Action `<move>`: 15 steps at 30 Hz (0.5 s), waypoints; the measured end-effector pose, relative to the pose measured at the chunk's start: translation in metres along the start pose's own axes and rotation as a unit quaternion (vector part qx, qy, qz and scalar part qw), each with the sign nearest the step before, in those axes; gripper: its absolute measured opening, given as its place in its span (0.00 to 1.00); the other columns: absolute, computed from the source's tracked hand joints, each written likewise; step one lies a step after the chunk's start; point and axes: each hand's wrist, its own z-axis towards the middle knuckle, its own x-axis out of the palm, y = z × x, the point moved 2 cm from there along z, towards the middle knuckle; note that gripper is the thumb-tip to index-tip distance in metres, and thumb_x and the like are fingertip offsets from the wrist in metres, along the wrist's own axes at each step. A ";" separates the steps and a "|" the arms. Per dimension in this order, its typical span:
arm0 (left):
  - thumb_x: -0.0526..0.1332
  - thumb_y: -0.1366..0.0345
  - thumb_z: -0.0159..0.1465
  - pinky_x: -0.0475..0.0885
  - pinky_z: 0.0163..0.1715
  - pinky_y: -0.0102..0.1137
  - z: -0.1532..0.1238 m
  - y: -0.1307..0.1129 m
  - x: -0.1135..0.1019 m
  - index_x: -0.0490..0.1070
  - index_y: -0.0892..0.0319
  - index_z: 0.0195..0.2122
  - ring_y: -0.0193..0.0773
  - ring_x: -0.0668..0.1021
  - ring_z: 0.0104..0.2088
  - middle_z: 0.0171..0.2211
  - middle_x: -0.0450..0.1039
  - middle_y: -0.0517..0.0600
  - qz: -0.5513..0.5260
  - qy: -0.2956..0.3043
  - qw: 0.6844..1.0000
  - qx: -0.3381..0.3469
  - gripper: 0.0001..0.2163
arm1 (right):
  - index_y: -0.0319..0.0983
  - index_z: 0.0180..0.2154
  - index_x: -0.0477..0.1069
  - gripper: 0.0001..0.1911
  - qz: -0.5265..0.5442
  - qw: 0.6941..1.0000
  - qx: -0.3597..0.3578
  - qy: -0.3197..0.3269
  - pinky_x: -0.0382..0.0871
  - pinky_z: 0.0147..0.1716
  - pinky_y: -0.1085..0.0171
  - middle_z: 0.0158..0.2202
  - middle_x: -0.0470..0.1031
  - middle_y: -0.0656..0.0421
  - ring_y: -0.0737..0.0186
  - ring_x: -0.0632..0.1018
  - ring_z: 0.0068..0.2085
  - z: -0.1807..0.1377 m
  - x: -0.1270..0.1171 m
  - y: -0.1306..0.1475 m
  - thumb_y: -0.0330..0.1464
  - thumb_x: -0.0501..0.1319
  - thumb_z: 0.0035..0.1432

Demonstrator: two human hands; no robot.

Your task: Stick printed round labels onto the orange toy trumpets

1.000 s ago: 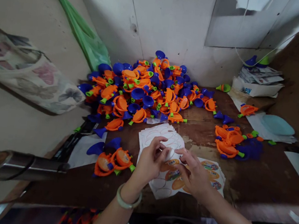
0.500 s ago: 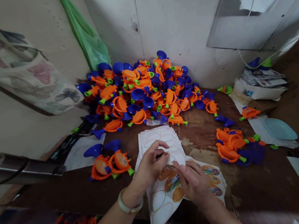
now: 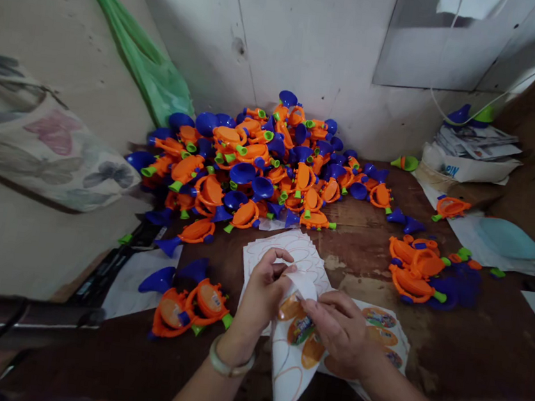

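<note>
Both hands are over the near middle of the table. My left hand (image 3: 262, 296), with a pale bangle on its wrist, is closed with thumb and forefinger pinching the upper edge of a sticker sheet (image 3: 288, 383). My right hand (image 3: 344, 326) pinches the same sheet from the right, by a raised white flap (image 3: 303, 286). Oval orange stickers (image 3: 312, 350) and blank oval outlines show on the sheet, which hangs toward me. Behind it lies a stack of white sheets (image 3: 258, 257) with empty ovals. Another printed sticker sheet (image 3: 401, 335) rests partly under my right forearm.
A big heap of orange and blue toy trumpets (image 3: 253, 160) stands against the wall. Two stickered trumpets (image 3: 210, 300) lie left of my hands, and several orange trumpets (image 3: 418, 259) lie right. Farther right are a light-blue tray (image 3: 509, 238) and papers; a metal cylinder (image 3: 16, 323) juts in at left.
The white flap between my fingers stands higher and shows more. The sheet has tilted and hangs slightly lower. My right hand has shifted slightly down, and the whole view has moved a little.
</note>
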 end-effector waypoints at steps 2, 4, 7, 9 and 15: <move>0.73 0.51 0.54 0.60 0.21 0.25 0.008 0.001 -0.003 0.64 0.52 0.38 0.31 0.67 0.18 0.21 0.69 0.39 0.006 -0.007 1.000 0.003 0.21 | 0.52 0.66 0.69 0.27 0.016 1.000 0.019 -0.003 0.84 0.40 0.57 0.39 0.88 0.60 0.56 0.84 0.39 0.010 -0.002 0.004 0.24 0.59 0.72; 0.74 0.49 0.54 0.55 0.20 0.24 0.017 0.000 -0.008 0.65 0.52 0.38 0.30 0.64 0.17 0.18 0.66 0.37 0.017 -0.016 1.000 0.012 0.22 | 0.49 0.54 0.76 0.16 0.040 0.997 0.059 0.007 0.82 0.37 0.59 0.34 0.85 0.60 0.57 0.83 0.35 0.021 -0.007 0.009 0.25 0.60 0.71; 0.74 0.49 0.54 0.52 0.21 0.24 0.027 -0.003 -0.014 0.65 0.53 0.38 0.28 0.61 0.17 0.17 0.63 0.35 0.036 -0.029 0.998 0.031 0.22 | 0.48 0.43 0.75 0.10 0.077 0.991 0.110 0.000 0.80 0.36 0.59 0.31 0.83 0.61 0.58 0.83 0.33 0.032 -0.015 0.011 0.25 0.62 0.70; 0.73 0.48 0.55 0.54 0.21 0.24 0.031 -0.004 -0.017 0.65 0.53 0.39 0.29 0.62 0.18 0.18 0.65 0.36 0.049 -0.030 0.998 0.035 0.22 | 0.48 0.43 0.75 0.10 0.085 0.988 0.122 -0.029 0.80 0.38 0.58 0.32 0.83 0.61 0.57 0.83 0.34 0.033 -0.018 0.007 0.26 0.61 0.70; 0.67 0.47 0.60 0.58 0.21 0.26 0.027 0.001 -0.010 0.64 0.52 0.41 0.32 0.65 0.18 0.20 0.66 0.38 0.104 -0.009 0.993 0.046 0.19 | 0.45 0.61 0.70 0.25 0.009 0.987 0.154 -0.054 0.80 0.53 0.44 0.50 0.84 0.50 0.42 0.83 0.55 0.023 -0.008 -0.013 0.41 0.70 0.66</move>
